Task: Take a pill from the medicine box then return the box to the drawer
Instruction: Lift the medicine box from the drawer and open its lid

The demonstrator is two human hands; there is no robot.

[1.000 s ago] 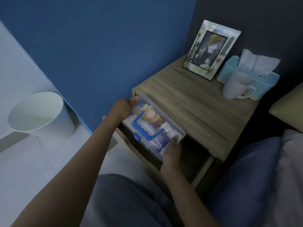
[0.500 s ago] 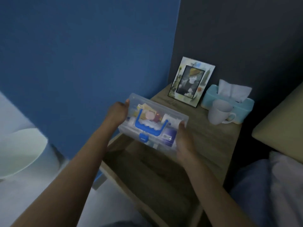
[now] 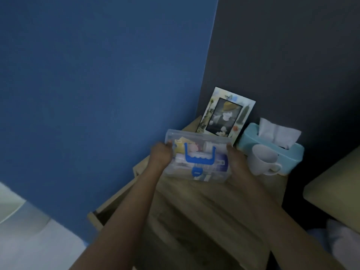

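Hands, left [image 3: 160, 154] and right [image 3: 236, 162], clamped on medicine box [image 3: 196, 156] ends; I should lower it level onto desk [image 3: 251, 193] beneath them.

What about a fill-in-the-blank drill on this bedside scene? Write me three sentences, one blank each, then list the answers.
1. The left hand and right hand grip the two ends of the clear ____ with the blue handle.
2. The white mug sits right in front of the light blue ____ box.
3. Beyond the box, a ____ frame leans against the dark wall.

Missing words: medicine box; tissue; photo
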